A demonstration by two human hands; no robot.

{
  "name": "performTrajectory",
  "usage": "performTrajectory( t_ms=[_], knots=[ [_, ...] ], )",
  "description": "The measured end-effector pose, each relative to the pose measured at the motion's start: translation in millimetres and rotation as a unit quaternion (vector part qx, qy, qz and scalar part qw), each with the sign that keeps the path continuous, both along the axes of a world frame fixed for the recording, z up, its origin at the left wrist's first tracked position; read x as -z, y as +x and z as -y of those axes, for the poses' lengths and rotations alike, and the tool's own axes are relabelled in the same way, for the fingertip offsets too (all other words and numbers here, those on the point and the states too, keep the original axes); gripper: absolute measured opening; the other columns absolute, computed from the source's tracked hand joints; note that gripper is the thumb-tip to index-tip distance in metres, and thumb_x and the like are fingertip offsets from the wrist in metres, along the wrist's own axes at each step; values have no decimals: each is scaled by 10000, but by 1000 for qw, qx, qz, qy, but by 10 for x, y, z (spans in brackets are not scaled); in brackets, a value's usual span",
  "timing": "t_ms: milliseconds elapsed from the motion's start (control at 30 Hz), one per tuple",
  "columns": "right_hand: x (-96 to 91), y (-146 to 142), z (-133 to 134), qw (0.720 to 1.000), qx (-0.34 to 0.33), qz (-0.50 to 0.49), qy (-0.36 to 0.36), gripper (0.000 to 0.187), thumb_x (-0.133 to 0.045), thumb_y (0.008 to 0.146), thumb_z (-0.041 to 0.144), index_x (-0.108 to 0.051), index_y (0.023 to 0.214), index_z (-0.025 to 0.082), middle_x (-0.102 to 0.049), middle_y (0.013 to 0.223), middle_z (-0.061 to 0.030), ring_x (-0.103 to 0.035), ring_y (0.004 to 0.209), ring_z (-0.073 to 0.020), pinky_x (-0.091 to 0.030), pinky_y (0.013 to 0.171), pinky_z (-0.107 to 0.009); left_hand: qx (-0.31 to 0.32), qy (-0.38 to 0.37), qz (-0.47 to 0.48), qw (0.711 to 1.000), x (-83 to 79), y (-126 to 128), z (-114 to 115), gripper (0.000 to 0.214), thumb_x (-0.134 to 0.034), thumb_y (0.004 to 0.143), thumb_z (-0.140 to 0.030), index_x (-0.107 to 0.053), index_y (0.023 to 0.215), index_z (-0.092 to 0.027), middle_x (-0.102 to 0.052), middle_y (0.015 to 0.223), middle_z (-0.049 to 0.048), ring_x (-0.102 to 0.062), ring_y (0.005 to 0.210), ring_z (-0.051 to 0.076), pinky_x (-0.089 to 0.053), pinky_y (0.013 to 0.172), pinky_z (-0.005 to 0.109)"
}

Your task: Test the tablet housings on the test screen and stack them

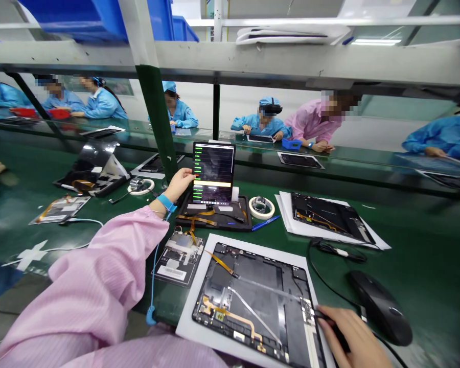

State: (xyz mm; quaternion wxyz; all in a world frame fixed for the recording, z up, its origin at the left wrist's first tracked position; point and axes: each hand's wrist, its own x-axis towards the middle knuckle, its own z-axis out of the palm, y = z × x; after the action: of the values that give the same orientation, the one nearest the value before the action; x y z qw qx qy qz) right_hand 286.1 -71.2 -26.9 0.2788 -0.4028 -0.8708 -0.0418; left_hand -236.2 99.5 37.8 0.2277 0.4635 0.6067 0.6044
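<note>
My left hand (pixel 181 182) reaches forward in a pink sleeve with a blue wrist strap (pixel 166 203), fingertips touching the left edge of an upright lit tablet screen (pixel 213 173) propped on a black tray (pixel 214 214). My right hand (pixel 354 338) rests at the lower right, fingers closed round a thin dark tool whose tip touches the right edge of an opened tablet back (pixel 256 304) lying on a white sheet (pixel 210 245). Orange flex cables run across that opened tablet.
A black mouse (pixel 381 313) with its cable lies right of my hand. Another opened tablet (pixel 329 214) sits on white paper farther back. Tape rolls (pixel 261 207), a blue pen (pixel 265 223) and a small circuit board (pixel 182 248) lie around. Several workers sit across the green bench.
</note>
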Motion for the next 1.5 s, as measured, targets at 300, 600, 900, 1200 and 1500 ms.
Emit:
performTrajectory(
  t_ms=[300,600,900,1200,1500],
  knots=[
    [39,26,4,1000,3,-3,-6,216,-508,905,385,-606,1015,227,-685,902,-54,-664,812,-200,-549,703,-295,-25,36,3,999,-131,317,-94,484,-648,624,-262,-484,1067,-157,-643,1029,81,-621,975,211,-478,872,330],
    [40,24,19,1000,8,10,11,219,-498,916,376,-599,1032,221,-675,911,-51,-657,829,-189,-545,724,-284,-235,14,-94,968,-257,658,-86,683,-756,661,-372,-399,1184,-116,-518,1218,202,-511,1191,304,-385,1015,419],
    [-179,-68,18,990,-45,121,49,255,-382,964,252,-615,1033,175,-659,943,-94,-645,814,-192,-533,698,-296,233,45,-294,926,-153,2345,1011,109,-541,853,-272,-604,900,-196,-630,918,58,-583,877,186,-473,806,320],
    [-487,-246,95,976,14,150,-158,202,-402,952,192,-594,1010,169,-596,863,-70,-552,814,-190,-462,714,-309,338,-62,-428,836,318,2662,1086,345,-378,951,-367,-634,844,-162,-650,878,81,-577,860,210,-427,783,325],
    [-766,-3,318,899,-148,-3,-413,291,-442,968,326,-646,825,175,-661,860,-25,-610,811,-123,-463,757,-231,347,-140,-427,823,359,2613,1073,358,-348,929,-434,-593,804,-204,-682,857,47,-611,784,224,-364,636,299]
  ],
)
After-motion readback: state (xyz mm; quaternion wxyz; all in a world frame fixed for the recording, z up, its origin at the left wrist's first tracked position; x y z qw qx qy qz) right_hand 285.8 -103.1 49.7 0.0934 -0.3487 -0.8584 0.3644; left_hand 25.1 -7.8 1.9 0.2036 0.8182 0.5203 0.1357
